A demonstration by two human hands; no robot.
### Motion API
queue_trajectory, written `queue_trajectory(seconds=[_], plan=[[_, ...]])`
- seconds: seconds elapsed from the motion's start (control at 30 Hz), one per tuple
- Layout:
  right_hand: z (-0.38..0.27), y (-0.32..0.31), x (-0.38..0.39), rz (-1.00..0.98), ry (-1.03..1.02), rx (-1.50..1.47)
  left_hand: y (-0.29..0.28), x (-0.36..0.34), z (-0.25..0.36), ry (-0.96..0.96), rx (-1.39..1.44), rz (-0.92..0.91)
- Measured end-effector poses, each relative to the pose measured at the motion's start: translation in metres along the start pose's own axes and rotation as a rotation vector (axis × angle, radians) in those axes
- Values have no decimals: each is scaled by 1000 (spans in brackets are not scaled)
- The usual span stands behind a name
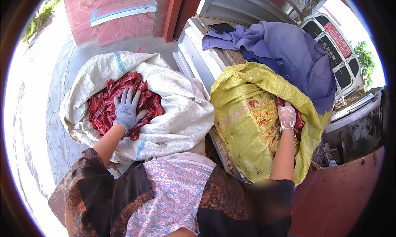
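Observation:
My left hand (128,110), in a grey work glove, lies with fingers spread on a heap of dried red chili peppers (108,97). They fill the mouth of a white woven sack (177,117) whose rim is rolled outward. Further right, my right hand (287,116) reaches into a yellow woven sack (237,117); its glove is pale and stained. Red dried chilies show around that hand, and yellow seeds with red bits (262,118) cling to the sack's inner side. The right fingertips are hidden, so I cannot make out what they hold.
Behind the yellow sack, a purple-blue garment (280,47) and a dark phone (222,28) lie on a ledge. A pink tiled wall (88,10) stands at the back left. A white vehicle (336,51) is at the far right, above a dark red metal surface (334,195).

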State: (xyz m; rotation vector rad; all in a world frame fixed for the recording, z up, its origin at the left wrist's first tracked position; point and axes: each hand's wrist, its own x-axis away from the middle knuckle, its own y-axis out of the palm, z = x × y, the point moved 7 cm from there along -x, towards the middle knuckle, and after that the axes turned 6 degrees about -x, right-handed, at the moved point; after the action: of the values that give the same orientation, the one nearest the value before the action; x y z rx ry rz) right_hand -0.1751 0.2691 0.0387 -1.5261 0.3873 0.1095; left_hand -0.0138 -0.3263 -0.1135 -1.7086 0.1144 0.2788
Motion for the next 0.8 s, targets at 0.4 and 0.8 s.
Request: queue_trajectory(seconds=[0.4, 0.8], plan=[[2, -47, 36, -144, -3, -380, 120, -60, -76, -174, -106, -247], [-20, -101, 104, -155, 21, -959, -55, -70, -18, 58, 337, 39]])
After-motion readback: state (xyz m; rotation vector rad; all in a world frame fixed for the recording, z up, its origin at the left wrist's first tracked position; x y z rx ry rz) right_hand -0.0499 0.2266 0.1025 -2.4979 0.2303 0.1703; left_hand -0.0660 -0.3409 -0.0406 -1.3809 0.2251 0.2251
